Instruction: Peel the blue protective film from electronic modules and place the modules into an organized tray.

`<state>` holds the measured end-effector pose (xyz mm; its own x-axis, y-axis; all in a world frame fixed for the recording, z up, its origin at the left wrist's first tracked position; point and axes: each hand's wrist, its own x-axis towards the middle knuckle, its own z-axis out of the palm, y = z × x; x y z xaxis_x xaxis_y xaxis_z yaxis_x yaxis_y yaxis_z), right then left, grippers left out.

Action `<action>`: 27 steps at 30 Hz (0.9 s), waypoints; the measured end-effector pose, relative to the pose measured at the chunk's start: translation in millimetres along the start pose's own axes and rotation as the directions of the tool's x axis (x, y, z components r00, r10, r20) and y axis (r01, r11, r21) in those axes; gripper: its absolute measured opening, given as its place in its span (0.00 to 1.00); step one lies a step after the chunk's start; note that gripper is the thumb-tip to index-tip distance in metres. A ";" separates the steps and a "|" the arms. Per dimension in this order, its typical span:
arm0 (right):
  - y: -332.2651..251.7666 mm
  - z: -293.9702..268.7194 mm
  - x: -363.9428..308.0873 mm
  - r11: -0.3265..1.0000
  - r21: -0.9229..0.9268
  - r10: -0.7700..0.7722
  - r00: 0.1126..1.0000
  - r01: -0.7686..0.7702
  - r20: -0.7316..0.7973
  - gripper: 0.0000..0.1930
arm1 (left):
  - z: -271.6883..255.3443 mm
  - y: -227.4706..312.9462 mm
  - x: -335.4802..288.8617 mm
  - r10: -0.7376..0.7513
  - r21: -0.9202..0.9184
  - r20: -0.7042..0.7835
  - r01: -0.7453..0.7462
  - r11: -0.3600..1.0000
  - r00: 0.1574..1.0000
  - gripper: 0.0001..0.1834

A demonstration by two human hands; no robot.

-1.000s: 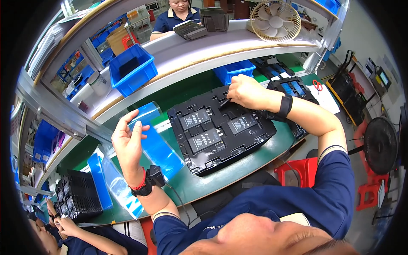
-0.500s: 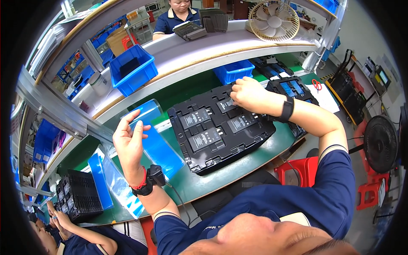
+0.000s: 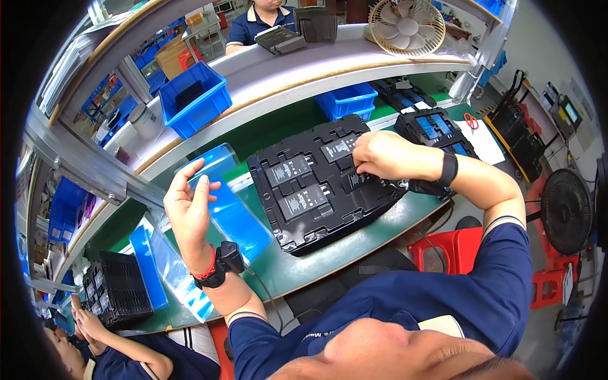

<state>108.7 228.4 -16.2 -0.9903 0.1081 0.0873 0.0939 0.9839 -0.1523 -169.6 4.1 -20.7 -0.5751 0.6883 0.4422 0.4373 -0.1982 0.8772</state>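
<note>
A black moulded tray (image 3: 347, 215) sits on the green bench, with several flat black battery packs (image 3: 305, 202) in its pockets. My right hand (image 3: 396, 156) is over the tray's right side, fingers curled down in a pinch at the near-right battery pack (image 3: 357, 182), partly covering it. Whatever is between those fingertips is hidden. The far-right battery pack (image 3: 339, 149) lies in its pocket just left of that hand. To the left of the tray, my left hand (image 3: 191, 208) is raised with fingers apart, holding nothing, beside blue film sheets (image 3: 239, 221).
Blue bins (image 3: 196, 104) stand on the shelf and behind the tray (image 3: 345, 100). Red scissors (image 3: 470, 120) lie on white paper at right, past another black tray (image 3: 437, 130). A stack of black trays (image 3: 123, 291) stands by a co-worker at lower left. A cable hangs from my left wrist.
My right hand has moved from the far-right battery pack toward me, to the near-right one. The far-right pack shows more fully. My left hand has barely shifted.
</note>
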 end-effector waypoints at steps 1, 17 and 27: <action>-3.9 -0.1 -5.2 0.997 -0.076 -0.041 0.995 0.034 -0.096 0.10 | 0.3 0.5 0.0 0.003 0.001 -0.006 -0.003 1.000 1.000 0.14; -14.5 0.3 -4.8 0.970 -0.202 -0.151 0.987 0.137 -0.059 0.04 | -1.8 3.4 -1.6 0.008 0.033 -0.005 -0.007 0.999 1.000 0.15; -25.0 20.1 113.4 0.999 -0.021 -0.032 0.997 0.034 0.072 0.18 | -1.2 3.9 -4.0 0.021 -0.023 -0.019 -0.021 1.000 1.000 0.13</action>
<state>-8.0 213.3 -22.3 -0.9976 0.0658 0.0209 0.0626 0.9898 -0.1281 -166.3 -0.2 -18.9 -0.5787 0.6709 0.4637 0.4335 -0.2286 0.8717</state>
